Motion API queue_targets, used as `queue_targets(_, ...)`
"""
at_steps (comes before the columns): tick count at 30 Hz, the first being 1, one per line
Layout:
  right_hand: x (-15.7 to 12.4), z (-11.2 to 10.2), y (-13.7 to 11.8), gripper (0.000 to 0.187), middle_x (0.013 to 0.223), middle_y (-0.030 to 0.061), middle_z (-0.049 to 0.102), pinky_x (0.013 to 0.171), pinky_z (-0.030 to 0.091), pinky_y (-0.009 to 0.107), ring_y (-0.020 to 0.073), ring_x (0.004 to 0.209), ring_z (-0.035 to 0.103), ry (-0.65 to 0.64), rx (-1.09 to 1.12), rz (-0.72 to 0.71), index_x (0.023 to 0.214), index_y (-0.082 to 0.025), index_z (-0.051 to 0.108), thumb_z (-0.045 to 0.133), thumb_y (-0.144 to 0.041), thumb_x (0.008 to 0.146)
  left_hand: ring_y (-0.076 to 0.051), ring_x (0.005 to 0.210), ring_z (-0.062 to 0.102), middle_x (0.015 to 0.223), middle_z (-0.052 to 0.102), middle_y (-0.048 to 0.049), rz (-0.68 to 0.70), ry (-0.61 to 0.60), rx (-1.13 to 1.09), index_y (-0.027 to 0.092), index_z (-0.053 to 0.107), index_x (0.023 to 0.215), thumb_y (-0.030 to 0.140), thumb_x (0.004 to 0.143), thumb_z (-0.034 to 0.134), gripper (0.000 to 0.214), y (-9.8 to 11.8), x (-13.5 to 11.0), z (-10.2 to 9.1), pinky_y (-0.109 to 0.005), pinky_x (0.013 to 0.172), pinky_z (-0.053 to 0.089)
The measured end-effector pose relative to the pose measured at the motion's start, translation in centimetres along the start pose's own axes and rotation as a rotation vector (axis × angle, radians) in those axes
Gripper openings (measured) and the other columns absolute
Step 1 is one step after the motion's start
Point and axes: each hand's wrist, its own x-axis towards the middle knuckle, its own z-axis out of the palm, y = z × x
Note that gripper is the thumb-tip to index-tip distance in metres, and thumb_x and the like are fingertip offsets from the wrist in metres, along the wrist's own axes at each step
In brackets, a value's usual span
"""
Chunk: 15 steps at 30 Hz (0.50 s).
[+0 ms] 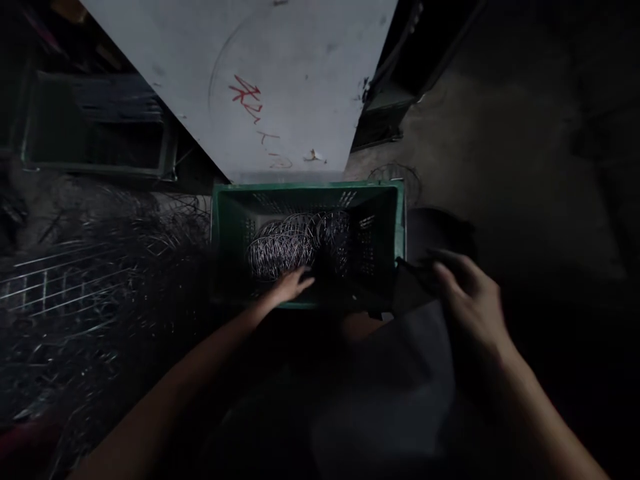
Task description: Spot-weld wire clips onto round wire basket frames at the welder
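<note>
A green plastic crate (227, 220) sits on the floor below me, holding a heap of thin metal wire rings (295, 243). My left hand (290, 285) reaches over the crate's near rim into it, fingers stretched toward the wire rings and touching or nearly touching them. My right hand (467, 293) hovers to the right of the crate, fingers curled around a dark flat piece (415, 283) that is hard to make out in the gloom.
A pale grey panel (260, 73) with red scribbles leans behind the crate. Tangled wire and a wire grid (65, 287) cover the floor at left. A dark bin (95, 127) stands at the back left. Bare concrete floor (500, 153) lies to the right.
</note>
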Motion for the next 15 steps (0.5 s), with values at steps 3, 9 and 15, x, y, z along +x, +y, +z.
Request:
queue_targets(3, 8.8, 6.5, 0.5, 0.032, 0.12, 0.0055, 0.062, 0.096, 0.044, 0.032, 0.0191, 0.109, 0.059, -0.446, -0.236, -0.121, 0.117, -0.022, 0.058, 0.044, -0.031, 0.089, -0.025, 0.114, 0.058, 0.12, 0.064, -0.0062, -0.094, 0.029, 0.012, 0.022, 0.062, 0.112, 0.034, 0.08, 0.061, 0.034, -2.2, 1.9, 1.2, -0.037, 0.101, 0.043)
queue_targets(9, 11.5, 19.8, 3.4, 0.063, 0.12, 0.0223, 0.057, 0.09, 0.044, 0.039, 0.0315, 0.11, 0.056, -0.637, -0.537, 0.052, 0.127, -0.007, 0.045, 0.061, -0.045, 0.079, -0.023, 0.126, 0.048, 0.134, 0.052, -0.0092, -0.237, 0.239, -0.038, 0.018, 0.051, 0.128, 0.033, 0.089, 0.049, 0.042, -3.2, 13.9, 1.0, -0.034, 0.106, 0.035)
queue_targets(15, 9.1, 24.3, 6.6, 0.06, 0.123, 0.0244, 0.047, 0.093, 0.037, 0.046, 0.0357, 0.115, 0.046, -0.407, -0.595, 0.11, 0.122, -0.008, 0.044, 0.052, -0.052, 0.082, -0.026, 0.127, 0.046, 0.13, 0.056, -0.0118, -0.308, 0.258, -0.192, 0.017, 0.051, 0.128, 0.039, 0.083, 0.059, 0.051, -3.3, 21.7, 3.9, -0.036, 0.105, 0.034)
